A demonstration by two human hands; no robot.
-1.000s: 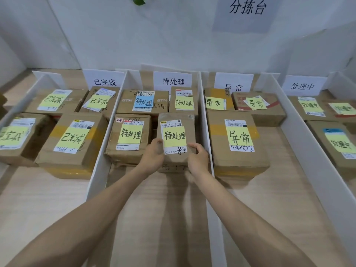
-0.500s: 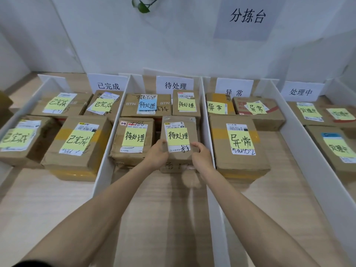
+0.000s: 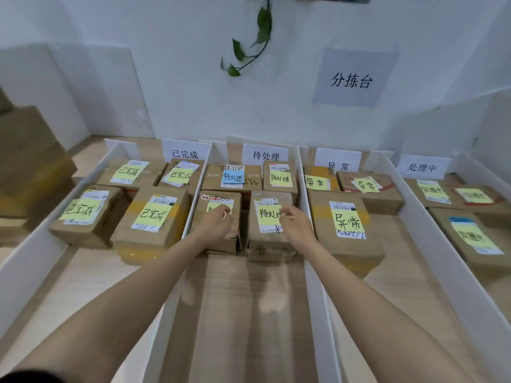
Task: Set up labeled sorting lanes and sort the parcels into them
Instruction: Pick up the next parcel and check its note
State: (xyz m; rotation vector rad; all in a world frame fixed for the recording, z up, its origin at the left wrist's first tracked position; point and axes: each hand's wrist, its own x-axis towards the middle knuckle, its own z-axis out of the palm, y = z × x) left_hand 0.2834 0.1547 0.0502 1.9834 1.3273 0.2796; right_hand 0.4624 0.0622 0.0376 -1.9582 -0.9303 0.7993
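Observation:
Four lanes split by white dividers (image 3: 313, 272) carry back signs: 已完成 (image 3: 184, 153), 待处理 (image 3: 265, 155), 异常 (image 3: 338, 165), 处理中 (image 3: 421, 167). Each lane holds cardboard parcels with handwritten sticky notes. In the 待处理 lane the front right parcel (image 3: 266, 239) rests on the floor. My right hand (image 3: 297, 225) hovers at its right edge, fingers loosely curled near the yellow note. Above the neighbouring front left parcel (image 3: 214, 199) is my left hand (image 3: 218, 223), also loosely curled, holding nothing.
Bare wooden floor (image 3: 249, 313) runs along the near part of every lane. A stack of larger cardboard boxes (image 3: 27, 167) stands outside the lanes at far left. A 分拣台 sign (image 3: 351, 80) and a green vine (image 3: 249, 45) hang on the back wall.
Both hands held the front right 待处理 parcel by its near corners and pushed it back. They have now let go and lifted off it; the camera tilted up.

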